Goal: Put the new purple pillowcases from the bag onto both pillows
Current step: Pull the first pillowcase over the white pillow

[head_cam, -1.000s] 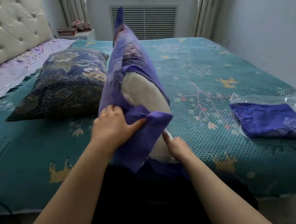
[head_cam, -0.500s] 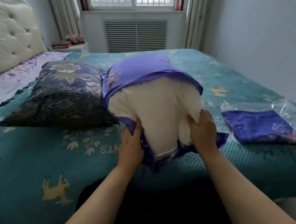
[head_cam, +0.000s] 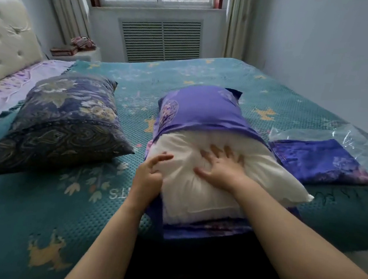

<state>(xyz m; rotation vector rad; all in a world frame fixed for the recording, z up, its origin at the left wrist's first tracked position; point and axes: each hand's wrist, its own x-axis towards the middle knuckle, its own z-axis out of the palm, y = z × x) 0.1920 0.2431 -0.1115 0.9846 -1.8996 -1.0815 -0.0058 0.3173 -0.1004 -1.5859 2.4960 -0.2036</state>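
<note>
A white pillow (head_cam: pixel 198 186) lies on the bed in front of me, its far half inside a purple pillowcase (head_cam: pixel 202 109). The case's lower flap (head_cam: pixel 205 231) sticks out under the bare near end. My left hand (head_cam: pixel 149 175) pinches the pillow's left edge beside the case. My right hand (head_cam: pixel 222 168) presses flat on the bare pillow, fingers spread. A second pillow (head_cam: pixel 67 115) in a dark patterned case rests to the left. A folded purple pillowcase (head_cam: pixel 319 162) lies in a clear plastic bag (head_cam: pixel 359 144) at the right.
The teal patterned bedspread (head_cam: pixel 34 210) covers the bed. A cream tufted headboard (head_cam: pixel 7 36) stands at the left, with a nightstand (head_cam: pixel 74 52) beyond it. A radiator grille (head_cam: pixel 160 39) and window are at the far wall; a plain wall runs on the right.
The pillow, held upright a second ago, has been laid flat on the bed. My right hand left the case's edge and now presses on the bare pillow; the left shifted to its left side.
</note>
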